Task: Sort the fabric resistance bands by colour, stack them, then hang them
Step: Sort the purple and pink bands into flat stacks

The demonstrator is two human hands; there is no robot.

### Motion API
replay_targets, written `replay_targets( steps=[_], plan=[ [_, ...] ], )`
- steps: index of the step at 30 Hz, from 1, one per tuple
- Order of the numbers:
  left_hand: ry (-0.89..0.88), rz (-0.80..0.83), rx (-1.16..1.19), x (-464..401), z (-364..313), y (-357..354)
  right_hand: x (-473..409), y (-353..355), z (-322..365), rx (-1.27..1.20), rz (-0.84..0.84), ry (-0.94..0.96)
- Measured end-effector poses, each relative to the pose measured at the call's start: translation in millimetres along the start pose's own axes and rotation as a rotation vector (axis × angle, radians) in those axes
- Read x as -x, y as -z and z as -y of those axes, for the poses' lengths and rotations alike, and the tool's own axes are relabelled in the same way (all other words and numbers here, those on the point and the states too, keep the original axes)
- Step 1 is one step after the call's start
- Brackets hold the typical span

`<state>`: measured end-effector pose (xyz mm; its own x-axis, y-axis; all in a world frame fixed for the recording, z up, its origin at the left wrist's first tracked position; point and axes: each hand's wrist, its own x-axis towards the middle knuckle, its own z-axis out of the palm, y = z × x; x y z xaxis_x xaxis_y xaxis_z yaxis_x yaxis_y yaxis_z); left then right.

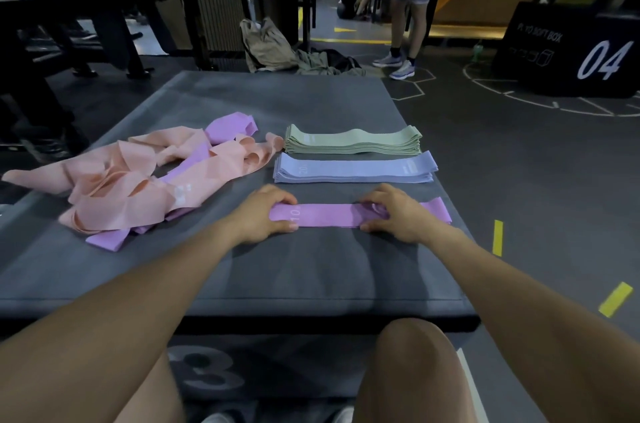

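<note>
A purple band (329, 215) lies flat across the near part of the grey mat (277, 270). My left hand (263, 215) grips its left end, fingers curled over the edge. My right hand (391, 211) pinches the band right of its middle, and the band's right end sticks out past it. Behind lie a neat blue stack (353, 168) and, farther back, a neat green stack (353, 140). To the left sprawls a loose heap of pink bands (138, 177) with purple bands (228, 126) mixed in and underneath.
The mat's near edge drops off above my knees. A black plyo box (571, 52) marked 04 stands at the far right. A person (412, 0) stands beyond the mat, and bags (266, 45) lie at its far edge. A black rack (86, 17) stands at the back left.
</note>
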<state>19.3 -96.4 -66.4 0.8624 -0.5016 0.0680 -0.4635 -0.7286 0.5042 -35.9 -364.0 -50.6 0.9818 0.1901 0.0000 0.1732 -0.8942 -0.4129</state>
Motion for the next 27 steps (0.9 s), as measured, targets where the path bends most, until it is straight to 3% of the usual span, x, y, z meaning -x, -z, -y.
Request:
replay_targets(
  steps=[9, 14, 20, 27],
  plan=[
    [-0.021, -0.005, -0.011, 4, 2, 11, -9, 7, 36, 0.103, 0.008, -0.008],
    [-0.034, -0.223, 0.029, 13, 14, 48, -42, 5, 92, 0.042, -0.101, 0.042],
    [0.117, -0.399, -0.070, 37, 76, 101, -101, -17, 167, -0.068, -0.169, 0.174],
    [0.294, -0.427, -0.087, 52, 133, 127, -164, -54, 230, -0.098, -0.145, 0.187]
  ],
)
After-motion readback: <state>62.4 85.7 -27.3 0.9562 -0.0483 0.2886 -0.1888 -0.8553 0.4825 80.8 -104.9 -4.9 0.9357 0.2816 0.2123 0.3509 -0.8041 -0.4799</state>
